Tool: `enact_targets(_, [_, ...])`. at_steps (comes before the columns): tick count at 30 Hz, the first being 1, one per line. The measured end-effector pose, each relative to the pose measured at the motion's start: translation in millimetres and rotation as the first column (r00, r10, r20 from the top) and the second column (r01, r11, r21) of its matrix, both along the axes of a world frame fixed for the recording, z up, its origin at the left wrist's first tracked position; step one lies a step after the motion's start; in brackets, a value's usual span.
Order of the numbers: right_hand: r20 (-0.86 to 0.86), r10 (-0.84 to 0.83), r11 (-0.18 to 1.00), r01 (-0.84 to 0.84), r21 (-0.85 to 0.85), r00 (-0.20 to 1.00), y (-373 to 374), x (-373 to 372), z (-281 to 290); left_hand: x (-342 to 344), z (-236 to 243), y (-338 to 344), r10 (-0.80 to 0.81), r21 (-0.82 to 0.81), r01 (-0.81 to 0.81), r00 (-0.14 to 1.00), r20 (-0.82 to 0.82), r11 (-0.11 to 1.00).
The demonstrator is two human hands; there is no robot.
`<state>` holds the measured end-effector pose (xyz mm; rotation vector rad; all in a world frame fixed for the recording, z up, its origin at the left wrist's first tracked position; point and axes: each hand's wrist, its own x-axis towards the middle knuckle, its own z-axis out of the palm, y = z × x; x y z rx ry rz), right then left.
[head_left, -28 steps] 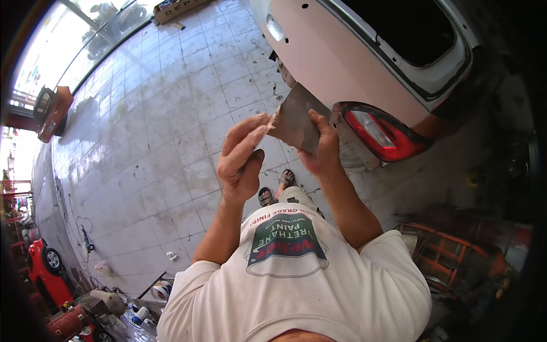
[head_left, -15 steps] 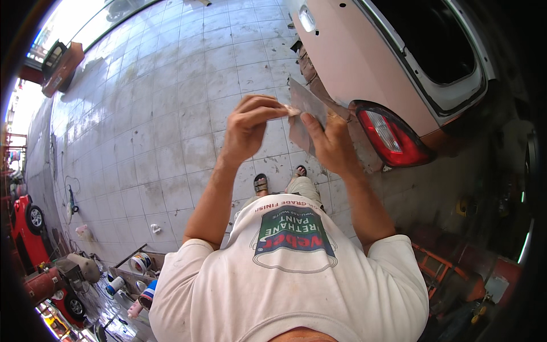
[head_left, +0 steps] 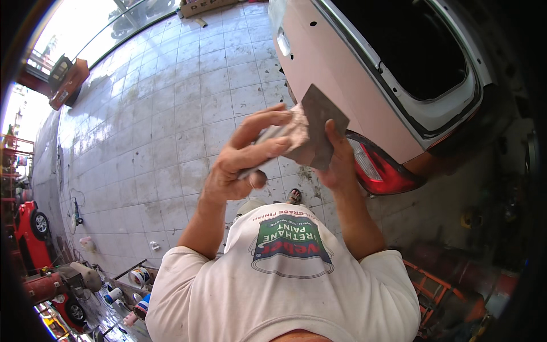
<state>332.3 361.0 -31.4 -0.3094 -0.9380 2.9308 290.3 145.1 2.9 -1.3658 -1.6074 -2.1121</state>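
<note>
Between my hands, in front of my chest, is a thin, stiff sheet that looks like sandpaper [head_left: 320, 122]. Its right part is a dark grey square, while the part nearer my left fingers is coated with something pale pink. My right hand [head_left: 341, 161] grips the dark part, thumb lying across its face. Blurred by motion, my left hand [head_left: 242, 154] is curled around the pink part, fingers over it and thumb below. Whether the two parts are one folded sheet or two pieces I cannot tell.
Close on the right stands a car body [head_left: 342, 74] in pinkish primer, with a red and clear tail light [head_left: 379, 168]. Grey tiles [head_left: 154, 131] cover the floor. Paint cans [head_left: 139, 277] and a dark red tank [head_left: 43, 288] are at lower left, near a red car [head_left: 31, 228].
My left hand has gone from a fingertip pinch at the sheet's edge to a wider hold around its pink part. The sheet has turned, showing its dark face. My view has shifted slightly.
</note>
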Motion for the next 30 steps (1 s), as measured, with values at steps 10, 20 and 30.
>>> enact_targets(10, [-0.268,-0.120,0.989,0.092,-0.116,0.956,54,-11,19,-62,-80,3,-0.019,-0.740,-0.263,0.937,-0.349,0.619])
enact_targets(20, [-0.104,-0.376,0.558,0.315,0.768,0.921,6,-96,11,-240,-54,-29,-0.196,-0.702,-0.087,0.929,-0.312,0.706])
enact_targets(30, [-0.081,-0.474,0.412,0.302,0.860,0.877,-33,-99,34,-289,-64,-13,-0.117,-0.534,0.048,0.988,-0.096,0.844])
